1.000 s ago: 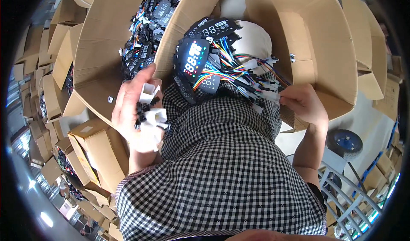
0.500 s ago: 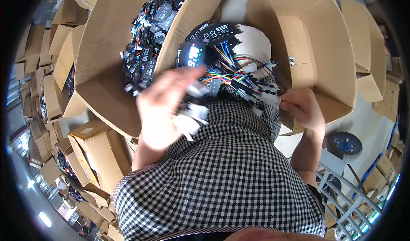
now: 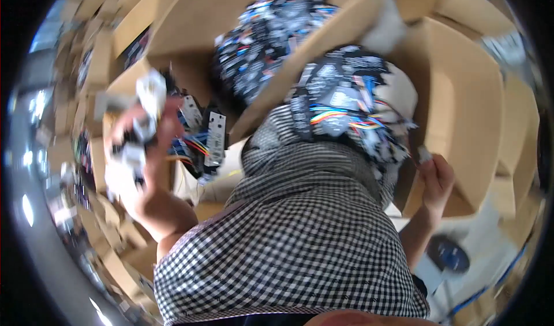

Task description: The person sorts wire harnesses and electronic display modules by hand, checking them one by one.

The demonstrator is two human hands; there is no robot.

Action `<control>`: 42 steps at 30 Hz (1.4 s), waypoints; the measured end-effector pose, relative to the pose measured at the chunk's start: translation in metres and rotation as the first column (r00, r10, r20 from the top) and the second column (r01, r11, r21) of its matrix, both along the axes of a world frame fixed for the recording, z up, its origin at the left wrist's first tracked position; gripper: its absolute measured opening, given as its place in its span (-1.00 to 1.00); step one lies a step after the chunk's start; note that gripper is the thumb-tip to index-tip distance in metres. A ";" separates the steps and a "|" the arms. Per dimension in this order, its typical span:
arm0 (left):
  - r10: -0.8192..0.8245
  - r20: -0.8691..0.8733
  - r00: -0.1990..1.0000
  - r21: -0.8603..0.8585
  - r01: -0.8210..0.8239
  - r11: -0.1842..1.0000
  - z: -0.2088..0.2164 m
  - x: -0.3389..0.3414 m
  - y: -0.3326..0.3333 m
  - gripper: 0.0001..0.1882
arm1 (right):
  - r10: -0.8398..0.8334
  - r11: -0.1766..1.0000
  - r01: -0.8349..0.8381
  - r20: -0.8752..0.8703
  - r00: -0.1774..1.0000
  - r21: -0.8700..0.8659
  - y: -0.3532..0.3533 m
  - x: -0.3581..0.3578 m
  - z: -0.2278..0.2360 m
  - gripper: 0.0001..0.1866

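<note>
Left hand (image 3: pixel 158 164): we are holding it out at the left, at least two white connectors (image 3: pixel 151 92) lying against it; blur is hiding the fingers, so we cannot tell whether they are apart or clamped.
Right hand (image 3: pixel 437 179): we are pinching one small white plug (image 3: pixel 425 154), thumb and finger closed together on it.
Pale panels (image 3: pixel 216 140): two are showing just beside our left hand, with wires; we cannot tell whether it is touching them.
Display units (image 3: pixel 323 80): one heap is resting on our checked garment (image 3: pixel 300 233), too blurred for counting, coloured wires (image 3: pixel 329 115) crossing it.
Cartons: two large open ones are standing before us, the left carton (image 3: pixel 196 14) holding one pile (image 3: pixel 277 31), the right carton (image 3: pixel 461 106) opening beside our right hand.
Wheel (image 3: pixel 453 255): one is showing at lower right.
</note>
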State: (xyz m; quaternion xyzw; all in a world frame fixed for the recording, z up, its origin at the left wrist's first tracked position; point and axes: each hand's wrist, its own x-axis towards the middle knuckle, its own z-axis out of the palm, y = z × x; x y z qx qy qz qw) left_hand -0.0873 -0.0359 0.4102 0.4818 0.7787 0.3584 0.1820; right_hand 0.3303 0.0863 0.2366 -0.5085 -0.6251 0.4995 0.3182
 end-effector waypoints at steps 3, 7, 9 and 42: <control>0.119 -0.111 0.987 -0.141 -0.134 0.981 -0.007 -0.052 -0.015 -0.83 | -0.063 0.995 0.058 -0.058 0.996 -0.080 -0.006 0.008 -0.014 -0.83; 0.336 -0.202 0.920 -0.349 -0.388 0.853 -0.067 -0.120 -0.077 -0.78 | -0.010 1.000 0.010 0.042 0.999 -0.003 0.011 0.007 -0.014 -0.83; 0.346 -0.322 0.881 -0.497 -0.469 0.731 -0.104 -0.140 -0.096 -0.76 | 0.006 1.000 -0.006 0.065 0.998 0.009 0.016 0.004 -0.010 -0.84; -0.808 -0.168 0.564 -0.190 0.786 0.588 -0.188 0.169 0.154 -0.56 | -0.299 0.916 0.324 -0.136 0.945 0.238 0.031 -0.009 -0.002 -0.84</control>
